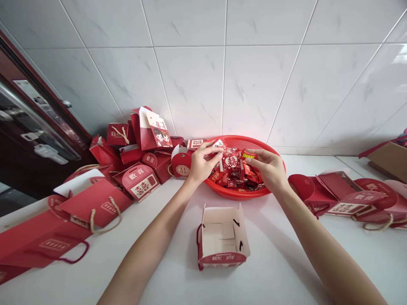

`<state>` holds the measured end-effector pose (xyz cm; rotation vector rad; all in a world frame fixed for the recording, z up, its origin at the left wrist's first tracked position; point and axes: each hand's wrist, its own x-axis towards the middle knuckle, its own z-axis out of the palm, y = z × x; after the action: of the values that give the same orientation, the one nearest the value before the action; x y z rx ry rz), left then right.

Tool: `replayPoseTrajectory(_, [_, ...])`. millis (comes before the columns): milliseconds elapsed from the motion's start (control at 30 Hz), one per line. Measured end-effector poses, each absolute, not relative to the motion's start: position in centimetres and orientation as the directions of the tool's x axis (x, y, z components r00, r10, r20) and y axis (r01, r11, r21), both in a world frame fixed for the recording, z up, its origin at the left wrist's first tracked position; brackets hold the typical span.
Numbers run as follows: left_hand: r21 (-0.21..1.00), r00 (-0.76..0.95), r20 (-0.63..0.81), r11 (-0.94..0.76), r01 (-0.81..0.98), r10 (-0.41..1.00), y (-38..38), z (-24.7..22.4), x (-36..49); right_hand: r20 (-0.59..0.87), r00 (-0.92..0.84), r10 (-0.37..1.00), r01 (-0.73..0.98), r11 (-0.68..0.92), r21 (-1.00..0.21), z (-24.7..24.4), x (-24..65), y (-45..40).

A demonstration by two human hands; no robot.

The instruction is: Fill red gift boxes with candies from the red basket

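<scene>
A red plastic basket (244,195) full of red-wrapped sweets (231,162) stands against the tiled wall. Over its left side is my left hand (203,162), thumb and fingers pinched on a small red and white packet (219,144). My right hand (268,167) reaches over the basket's right side, its thumb and fingers closed on a red wrapper with yellow print (249,156). Between my forearms sits an open red box (223,257) with a white inside; nothing lies in it, and a dark red cord hangs at its left.
Many red gift boxes (138,180) with cord handles are heaped along the left. More red boxes (343,190) stand at the right, with a brown carton (389,161) beyond them. A dark door (28,127) is at the far left.
</scene>
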<state>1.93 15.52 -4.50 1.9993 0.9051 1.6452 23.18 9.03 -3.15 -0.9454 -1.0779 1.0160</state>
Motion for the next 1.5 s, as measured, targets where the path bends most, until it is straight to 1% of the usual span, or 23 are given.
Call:
replayPoseTrajectory(133, [0.661,0.072,0.724,-0.720,0.210,0.686,15.4,-4.1,1.9,0.196,0.148,0.970,-0.261,0.229,-0.938,-3.0,23.3,9.1])
replayPoseTrajectory(267, [0.656,0.070,0.740,-0.741,0.146,0.669,14.6,-2.9,1.8,0.204,0.036,0.978,-0.310,0.205,-0.929,-2.0,23.2,8.3])
replayPoseTrajectory(400, [0.668,0.080,0.736,-0.740,0.073,0.672,13.1,-1.2,1.8,0.252,-0.117,0.961,-0.258,0.216,-0.942,-0.6,22.9,6.9])
replayPoseTrajectory(500, [0.678,0.076,0.732,-0.735,0.029,0.678,12.0,-0.3,1.9,0.253,-0.202,0.946,-0.220,0.208,-0.953,0.0,22.9,6.1])
replayPoseTrajectory(567, [0.696,0.080,0.716,-0.718,0.004,0.694,11.5,0.0,2.1,0.258,-0.198,0.946,-0.214,0.216,-0.953,0.1,22.9,5.8])
replayPoseTrajectory(700, [0.722,0.123,0.686,-0.692,0.007,0.717,11.1,0.4,2.1,0.290,-0.117,0.950,-0.174,0.268,-0.948,0.4,23.1,5.6])
replayPoseTrajectory(867, [0.761,0.148,0.645,-0.647,-0.036,0.750,11.2,0.7,1.8,0.329,-0.052,0.943,-0.197,0.313,-0.929,1.4,23.6,5.3])
replayPoseTrajectory(967, [0.781,0.180,0.622,-0.619,-0.080,0.762,11.2,0.8,1.7,0.309,-0.042,0.950,-0.218,0.293,-0.931,1.9,23.9,5.2])
replayPoseTrajectory(1100, [0.787,0.214,0.615,-0.609,-0.101,0.759,10.8,1.0,1.8,0.260,-0.112,0.959,-0.239,0.228,-0.944,2.0,24.2,5.0])
replayPoseTrajectory(1267, [0.800,0.248,0.596,-0.592,-0.097,0.764,10.1,1.4,1.8,0.202,-0.269,0.942,-0.165,0.161,-0.973,1.8,24.1,4.9])
replayPoseTrajectory(1400, [0.791,0.232,0.608,-0.604,-0.096,0.759,9.9,1.7,1.6,0.205,-0.286,0.936,-0.181,0.158,-0.971,1.7,23.8,4.9])
replayPoseTrajectory(1500, [0.803,0.284,0.584,-0.593,-0.061,0.761,9.4,2.2,1.3,0.208,-0.266,0.941,-0.166,0.168,-0.972,1.7,23.6,4.7])
